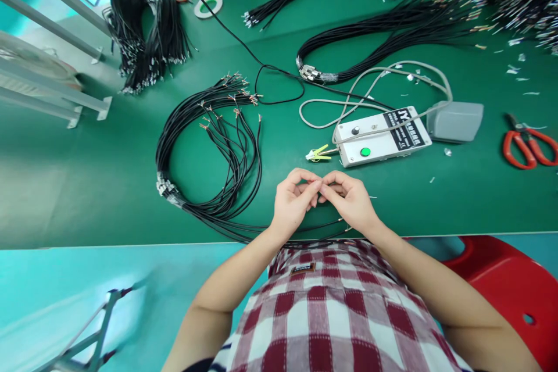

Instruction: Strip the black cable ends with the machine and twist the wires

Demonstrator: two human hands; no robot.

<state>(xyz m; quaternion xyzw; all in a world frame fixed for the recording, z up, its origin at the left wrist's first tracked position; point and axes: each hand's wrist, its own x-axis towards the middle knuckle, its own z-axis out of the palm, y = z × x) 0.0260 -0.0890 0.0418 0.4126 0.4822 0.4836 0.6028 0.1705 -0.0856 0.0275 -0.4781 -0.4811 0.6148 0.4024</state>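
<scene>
My left hand [299, 197] and my right hand [346, 195] meet at their fingertips near the table's front edge. Both are closed in a pinch, thumb against forefinger; whatever sits between the tips is too small or hidden to name. Beneath my wrists run a few black cables [318, 225] with bare ends, part of the curved cable bundle [163, 145] on the left, which is bound with clear tape. Just beyond my fingers lies a white box [379, 136] with a green button, a knob and a yellow-green clip [319, 154] at its left end.
A grey block [455, 121] joins the box by a looped grey cord [444, 84]. Red-handled pliers [527, 142] lie at right. More black cable bundles [340, 40] and a tape roll [208, 7] are farther back. A red stool [505, 290] stands below the table [87, 197].
</scene>
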